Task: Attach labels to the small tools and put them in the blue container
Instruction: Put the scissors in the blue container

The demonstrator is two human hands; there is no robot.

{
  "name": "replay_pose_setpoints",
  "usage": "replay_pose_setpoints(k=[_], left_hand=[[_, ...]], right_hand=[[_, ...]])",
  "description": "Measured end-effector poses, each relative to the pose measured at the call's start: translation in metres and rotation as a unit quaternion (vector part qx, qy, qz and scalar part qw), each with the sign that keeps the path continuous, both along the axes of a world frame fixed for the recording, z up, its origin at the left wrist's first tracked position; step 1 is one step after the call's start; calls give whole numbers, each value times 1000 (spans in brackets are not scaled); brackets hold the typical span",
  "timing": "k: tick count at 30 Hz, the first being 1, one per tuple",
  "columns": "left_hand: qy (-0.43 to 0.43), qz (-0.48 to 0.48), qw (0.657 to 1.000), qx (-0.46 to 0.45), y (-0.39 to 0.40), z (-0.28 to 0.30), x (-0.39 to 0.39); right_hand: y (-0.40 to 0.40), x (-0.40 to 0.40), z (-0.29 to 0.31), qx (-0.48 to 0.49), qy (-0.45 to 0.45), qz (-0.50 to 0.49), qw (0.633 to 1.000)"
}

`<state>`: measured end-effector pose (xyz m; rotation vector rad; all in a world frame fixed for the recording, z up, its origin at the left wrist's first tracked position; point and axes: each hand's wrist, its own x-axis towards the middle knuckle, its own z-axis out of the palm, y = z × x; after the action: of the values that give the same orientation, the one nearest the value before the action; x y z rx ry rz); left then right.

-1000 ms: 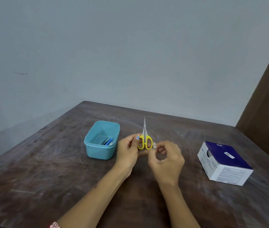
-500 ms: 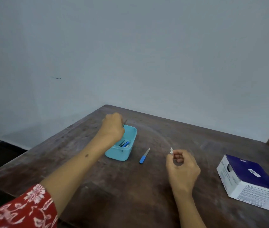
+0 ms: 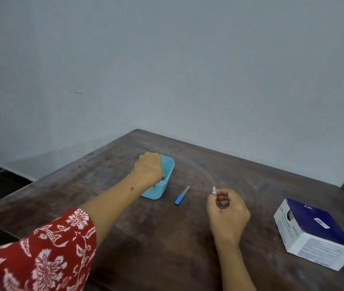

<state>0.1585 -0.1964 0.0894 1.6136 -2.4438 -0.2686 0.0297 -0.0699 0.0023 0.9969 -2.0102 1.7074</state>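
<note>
Left hand (image 3: pixel 149 169) had dipped lower into the blue container (image 3: pixel 166 180), grip hidden; right hand (image 3: pixel 226 213) still pinched a label (image 3: pixel 214 190) over the brown counter (image 3: pixel 167 238).

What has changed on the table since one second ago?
The left hand carried the yellow scissors from the table's middle into the blue container; they are now hidden. The right hand still pinches a white label. The white and blue box did not move.

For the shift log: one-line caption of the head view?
Left hand in blue container; right hand pinches white scrap.
</note>
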Motion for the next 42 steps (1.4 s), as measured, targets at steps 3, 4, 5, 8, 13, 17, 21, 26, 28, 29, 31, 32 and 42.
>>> replay_pose_setpoints(k=[3,4,5,8,13,17,21,26,28,29,31,32,42], left_hand=[[-13,1,1000,-4,1,3,-1],[-17,-1,1000,-13,2,5,-2],[-20,-5,999,-29,5,8,-2],[-19,-33,993,-111,19,18,-4],[-20,-125,975,-184,53,10,-18],[-101,-191,964,-158,69,-25,-33],[-132,-201,960,-145,68,-46,-41],[-129,-189,965,-128,68,-52,-49],[-85,-190,972,-106,66,-50,-51],[-42,-191,976,-94,64,-50,-52],[105,-188,975,-60,57,-56,-54],[191,-189,963,-35,53,-62,-56],[518,-130,818,213,36,-88,-71]], right_hand=[[-1,0,0,-4,-7,-1,1000],[-1,0,-1,-3,-6,-1,1000],[-1,0,-1,-3,-6,-2,1000],[-1,1,0,-3,-8,-3,1000],[-2,0,0,-15,-10,-7,1000],[-2,0,-1,-8,3,-9,1000],[-3,-2,-1,4,0,-12,1000],[-3,-10,1,-24,-118,-17,993],[-5,-20,-1,-63,-224,-32,972],[-7,-25,-2,-82,-261,-38,961],[-9,-29,0,-90,-290,-35,952],[-11,-28,2,-90,-289,-35,952],[-21,-24,5,-76,-290,8,954]])
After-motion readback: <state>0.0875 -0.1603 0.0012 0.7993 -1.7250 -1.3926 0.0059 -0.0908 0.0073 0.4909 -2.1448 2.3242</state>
